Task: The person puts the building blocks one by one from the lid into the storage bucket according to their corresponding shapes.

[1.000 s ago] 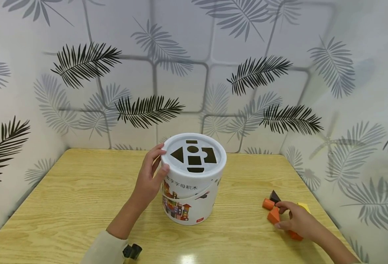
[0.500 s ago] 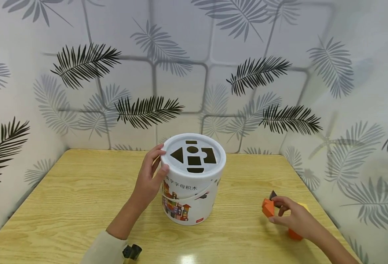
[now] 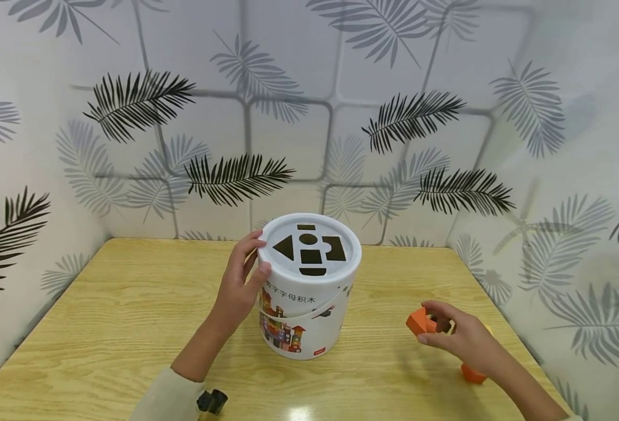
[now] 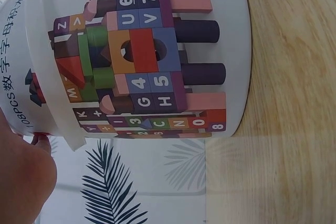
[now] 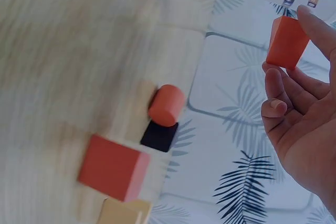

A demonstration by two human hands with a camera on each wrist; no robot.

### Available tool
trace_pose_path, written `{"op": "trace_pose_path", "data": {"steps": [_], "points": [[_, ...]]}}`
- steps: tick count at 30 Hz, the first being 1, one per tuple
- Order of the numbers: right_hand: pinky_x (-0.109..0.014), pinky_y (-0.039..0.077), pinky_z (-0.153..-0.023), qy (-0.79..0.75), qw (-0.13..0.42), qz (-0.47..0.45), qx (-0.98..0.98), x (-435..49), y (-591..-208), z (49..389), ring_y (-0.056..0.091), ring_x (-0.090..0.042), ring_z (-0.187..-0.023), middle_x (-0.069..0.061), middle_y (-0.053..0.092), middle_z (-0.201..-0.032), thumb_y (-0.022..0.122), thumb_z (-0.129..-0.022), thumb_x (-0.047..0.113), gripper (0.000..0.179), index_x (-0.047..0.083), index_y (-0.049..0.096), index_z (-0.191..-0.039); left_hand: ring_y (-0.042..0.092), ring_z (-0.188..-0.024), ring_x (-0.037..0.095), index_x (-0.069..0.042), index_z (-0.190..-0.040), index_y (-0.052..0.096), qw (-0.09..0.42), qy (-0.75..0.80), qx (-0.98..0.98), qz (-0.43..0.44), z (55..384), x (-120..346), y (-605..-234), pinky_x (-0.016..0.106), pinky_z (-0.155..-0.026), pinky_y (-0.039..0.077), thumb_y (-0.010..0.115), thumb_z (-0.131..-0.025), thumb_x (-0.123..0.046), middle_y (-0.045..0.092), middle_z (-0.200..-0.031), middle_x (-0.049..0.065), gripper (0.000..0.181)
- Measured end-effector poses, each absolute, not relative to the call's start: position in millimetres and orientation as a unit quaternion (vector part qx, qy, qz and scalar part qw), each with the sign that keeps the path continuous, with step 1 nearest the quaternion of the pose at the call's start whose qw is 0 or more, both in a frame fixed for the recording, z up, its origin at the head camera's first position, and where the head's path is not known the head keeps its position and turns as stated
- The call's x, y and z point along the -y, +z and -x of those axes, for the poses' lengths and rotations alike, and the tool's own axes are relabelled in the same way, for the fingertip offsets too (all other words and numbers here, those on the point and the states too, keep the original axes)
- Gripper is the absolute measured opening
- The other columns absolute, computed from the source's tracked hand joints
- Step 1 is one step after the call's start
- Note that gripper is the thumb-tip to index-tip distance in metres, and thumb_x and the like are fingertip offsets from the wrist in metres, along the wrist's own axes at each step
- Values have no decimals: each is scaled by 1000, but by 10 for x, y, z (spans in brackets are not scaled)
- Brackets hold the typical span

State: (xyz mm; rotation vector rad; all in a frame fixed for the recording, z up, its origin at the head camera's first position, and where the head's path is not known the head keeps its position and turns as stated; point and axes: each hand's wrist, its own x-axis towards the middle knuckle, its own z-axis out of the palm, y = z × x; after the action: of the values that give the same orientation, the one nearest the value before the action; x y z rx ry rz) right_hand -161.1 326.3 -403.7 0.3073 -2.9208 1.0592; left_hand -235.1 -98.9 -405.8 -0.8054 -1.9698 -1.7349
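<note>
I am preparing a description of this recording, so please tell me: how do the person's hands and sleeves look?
The left hand and right hand are gloveless. The left sleeve is plain cream, with a small black device beside its cuff. Of the right sleeve, only a pale sliver shows.

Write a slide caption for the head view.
One hand to each: the left hand holds the white bucket by its rim; the right hand pinches an orange block.
</note>
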Motion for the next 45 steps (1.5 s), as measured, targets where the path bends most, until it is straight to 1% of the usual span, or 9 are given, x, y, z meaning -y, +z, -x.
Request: {"op": "trace_pose_path", "data": {"steps": [6,11,15,18,25,35,38,43,45], "points": [[-24,49,-57,369,15,-106,923,-3131,-3827,1577,56,-12,-73,-5,62,-93,77,-89,35,62,9,54,-140,31,-150,27,-9,-139,43,195,-621,702,288,2360,977,-4069,28,-122,32,54,-101,-11,31,-160,5,40],[-26,50,-53,390,18,-108,914,-3014,-3661,1556,56,-15,-65,-10,62,-103,76,-90,34,61,14,52,-142,30,-151,26,-9,-139,43,189,-625,699,292,2368,945,-4060,28,-122,31,54,-101,-11,31,-160,5,40],[-25,50,-56,385,42,-125,914,-2893,-3554,1561,57,-14,-73,-8,61,-117,76,-90,33,56,18,54,-140,30,-150,25,-9,-139,43,187,-627,698,292,2369,936,-4061,27,-122,31,54,-101,-12,31,-160,5,40],[-23,51,-61,377,63,-145,913,-2798,-3464,1581,57,-13,-82,-6,62,-121,76,-90,32,55,19,55,-139,30,-151,25,-9,-139,44,189,-628,697,291,2367,942,-4061,25,-122,31,54,-101,-11,32,-160,5,40],[-23,53,-69,354,87,-182,913,-2552,-3218,1676,56,-14,-86,-3,63,-104,77,-89,32,56,18,56,-139,30,-151,25,-8,-139,44,191,-627,697,290,2365,968,-4061,24,-122,31,54,-101,-10,32,-160,6,40],[-29,52,-75,353,80,-211,908,-2135,-2999,1993,55,-19,-97,0,63,-121,78,-87,38,63,20,53,-141,29,-151,25,-8,-139,44,192,-626,698,290,2359,997,-4064,24,-122,31,54,-101,-10,32,-160,6,39],[-31,52,-71,359,74,-221,904,-2013,-2958,2097,55,-19,-95,1,63,-121,79,-86,40,64,20,54,-142,30,-151,25,-8,-139,44,191,-626,698,290,2358,997,-4064,24,-122,31,54,-101,-10,32,-160,5,39],[-34,50,-73,360,74,-230,901,-1778,-2917,2266,55,-19,-97,1,65,-120,80,-84,41,63,19,57,-138,30,-150,24,-8,-138,44,194,-626,698,290,2365,998,-4069,24,-122,31,54,-101,-10,32,-160,5,39],[-34,49,-72,364,67,-229,900,-1681,-2904,2327,55,-20,-96,-2,66,-113,81,-83,41,64,18,58,-138,30,-150,24,-8,-138,44,195,-625,698,289,2369,1000,-4069,24,-122,31,54,-101,-9,32,-160,5,39]]}}
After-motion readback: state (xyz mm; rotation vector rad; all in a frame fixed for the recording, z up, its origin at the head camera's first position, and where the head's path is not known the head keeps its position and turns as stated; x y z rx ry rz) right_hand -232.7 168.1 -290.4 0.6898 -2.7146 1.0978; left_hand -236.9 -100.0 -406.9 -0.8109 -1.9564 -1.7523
